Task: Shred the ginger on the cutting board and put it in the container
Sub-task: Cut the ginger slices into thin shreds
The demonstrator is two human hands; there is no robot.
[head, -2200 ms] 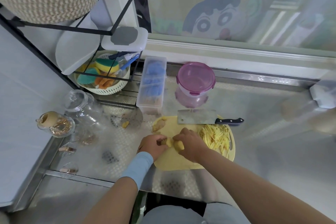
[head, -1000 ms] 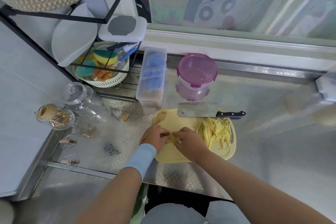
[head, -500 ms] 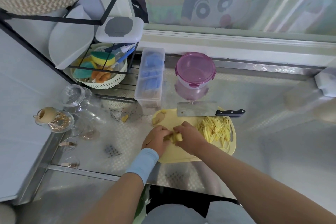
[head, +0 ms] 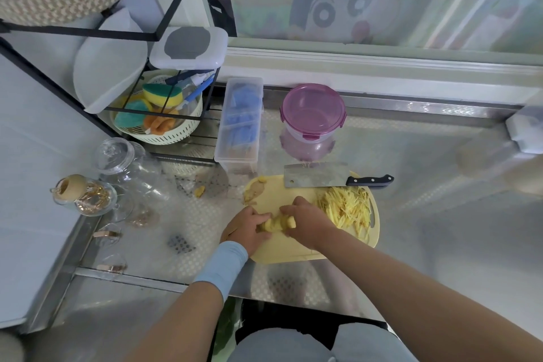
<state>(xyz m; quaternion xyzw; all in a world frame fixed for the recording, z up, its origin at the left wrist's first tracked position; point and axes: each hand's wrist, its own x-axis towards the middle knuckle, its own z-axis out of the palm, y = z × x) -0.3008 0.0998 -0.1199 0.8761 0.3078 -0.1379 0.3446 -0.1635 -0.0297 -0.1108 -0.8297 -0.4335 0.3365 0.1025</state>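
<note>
Head view: both hands meet over the middle of the yellow cutting board (head: 282, 253), with a knobbly piece of ginger (head: 277, 223) between them. The left hand (head: 245, 228) has its grip curled round the left end, and the right hand (head: 307, 222) pinches the right end. Whether the piece rests on the board or is lifted just off it I cannot tell. The step looks like breaking or turning this remaining piece ready for cutting, with the shredding partly done: a pile of shredded ginger (head: 346, 209) lies on the right half of the board, just beside the right hand. The cleaver (head: 317, 179) lies flat across the board's far edge, handle pointing right, with no hand on it. The next move probably calls for the right hand to let go and take that handle while the left steadies the piece. The round container (head: 313, 114) stands on the bench (head: 426, 214) just beyond the cleaver, and its pink lid appears to be on, so it would need opening first. The fingertips hide much of the ginger. The pale scraps (head: 254, 192) at the board's far left corner are too blurred to name.
</note>
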